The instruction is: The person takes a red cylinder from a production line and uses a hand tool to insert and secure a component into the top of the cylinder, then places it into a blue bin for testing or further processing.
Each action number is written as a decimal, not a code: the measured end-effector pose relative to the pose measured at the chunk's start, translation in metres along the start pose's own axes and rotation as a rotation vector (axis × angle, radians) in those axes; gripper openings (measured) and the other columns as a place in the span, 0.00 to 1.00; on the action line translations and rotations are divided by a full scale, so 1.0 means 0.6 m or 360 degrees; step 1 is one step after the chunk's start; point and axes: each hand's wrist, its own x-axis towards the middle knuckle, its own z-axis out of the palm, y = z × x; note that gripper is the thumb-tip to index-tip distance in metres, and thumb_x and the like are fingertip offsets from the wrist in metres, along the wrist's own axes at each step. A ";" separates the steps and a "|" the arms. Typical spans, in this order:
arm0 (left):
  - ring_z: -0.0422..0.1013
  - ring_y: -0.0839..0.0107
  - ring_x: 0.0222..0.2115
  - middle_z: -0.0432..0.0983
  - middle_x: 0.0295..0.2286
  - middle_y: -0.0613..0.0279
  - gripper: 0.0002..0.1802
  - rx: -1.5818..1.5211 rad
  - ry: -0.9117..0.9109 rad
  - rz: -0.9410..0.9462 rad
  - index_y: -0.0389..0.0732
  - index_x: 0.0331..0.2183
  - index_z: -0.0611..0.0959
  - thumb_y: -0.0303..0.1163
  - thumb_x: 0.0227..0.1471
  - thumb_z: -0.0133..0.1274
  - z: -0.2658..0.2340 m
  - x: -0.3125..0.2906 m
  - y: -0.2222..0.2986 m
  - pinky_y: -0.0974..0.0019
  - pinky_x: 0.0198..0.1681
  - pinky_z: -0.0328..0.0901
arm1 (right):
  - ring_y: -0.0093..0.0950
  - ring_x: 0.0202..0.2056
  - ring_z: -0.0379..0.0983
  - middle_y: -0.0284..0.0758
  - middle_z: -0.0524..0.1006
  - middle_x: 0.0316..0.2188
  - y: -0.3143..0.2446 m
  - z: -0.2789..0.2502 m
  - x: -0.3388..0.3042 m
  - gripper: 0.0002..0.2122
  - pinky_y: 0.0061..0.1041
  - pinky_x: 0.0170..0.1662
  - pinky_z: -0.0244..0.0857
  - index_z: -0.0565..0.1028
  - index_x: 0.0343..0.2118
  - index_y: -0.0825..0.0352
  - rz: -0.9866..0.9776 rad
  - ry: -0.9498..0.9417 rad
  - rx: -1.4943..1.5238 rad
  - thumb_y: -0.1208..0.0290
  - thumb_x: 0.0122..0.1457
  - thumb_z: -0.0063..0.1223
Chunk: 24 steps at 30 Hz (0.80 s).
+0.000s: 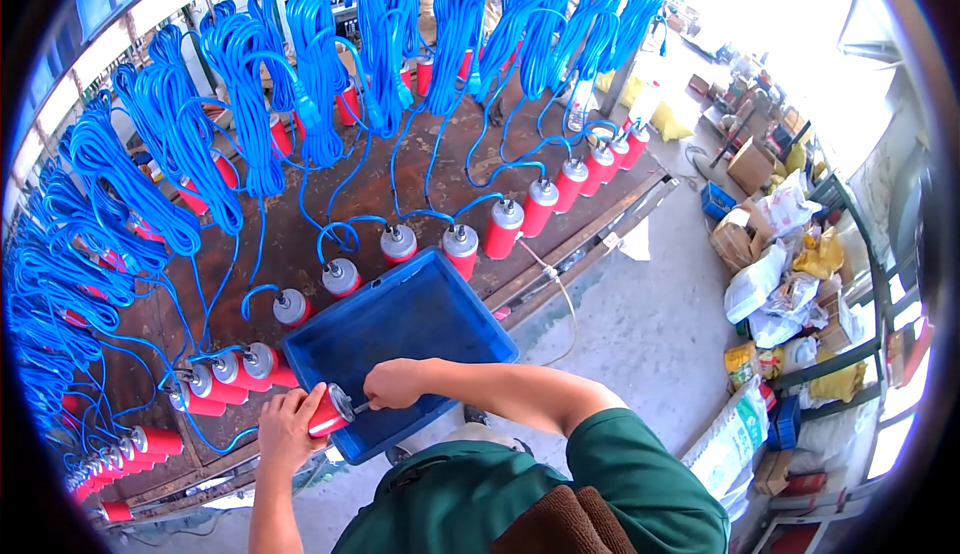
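Observation:
My left hand [288, 427] is wrapped round a red cylinder with a grey metal end cap [328, 414], tilted so the cap faces right. Close by the cap, my right hand [394, 384] is closed in a fist. A thin shaft shows between that fist and the cap; most of what the fist grips is hidden. Both hands are over the left part of a blue plastic tray [400, 319] at the near edge of the table. More red cylinders with grey caps [460, 244] stand or lie around the tray, joined to blue cables.
Thick coils of blue cable [312, 74] hang from a rack along the far and left sides of the brown table [330, 194]. A pale cord [562, 289] dangles off the right table edge. Bags and cardboard boxes [750, 166] are piled on the floor at right.

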 end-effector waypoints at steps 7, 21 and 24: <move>0.73 0.53 0.49 0.76 0.48 0.59 0.57 -0.0003 -0.0001 -0.0026 0.53 0.66 0.75 0.35 0.31 0.79 0.004 0.004 0.006 0.48 0.55 0.68 | 0.47 0.47 0.83 0.49 0.85 0.42 -0.006 0.018 0.002 0.17 0.44 0.50 0.76 0.82 0.49 0.73 -0.0004 0.0330 -0.0123 0.61 0.68 0.59; 0.72 0.55 0.51 0.76 0.51 0.59 0.60 0.0076 -0.0052 -0.0083 0.57 0.68 0.72 0.38 0.33 0.82 0.014 -0.006 0.004 0.50 0.57 0.68 | 0.47 0.45 0.83 0.47 0.85 0.45 -0.033 -0.010 0.002 0.15 0.43 0.49 0.77 0.78 0.53 0.70 0.0065 0.0057 -0.0156 0.64 0.70 0.57; 0.73 0.53 0.51 0.75 0.51 0.59 0.62 0.0008 -0.0025 -0.0038 0.60 0.70 0.70 0.37 0.32 0.81 0.003 -0.003 0.009 0.49 0.56 0.68 | 0.48 0.44 0.83 0.47 0.85 0.42 0.027 0.021 0.055 0.14 0.45 0.48 0.77 0.82 0.45 0.68 -0.0376 -0.0128 -0.0464 0.61 0.69 0.57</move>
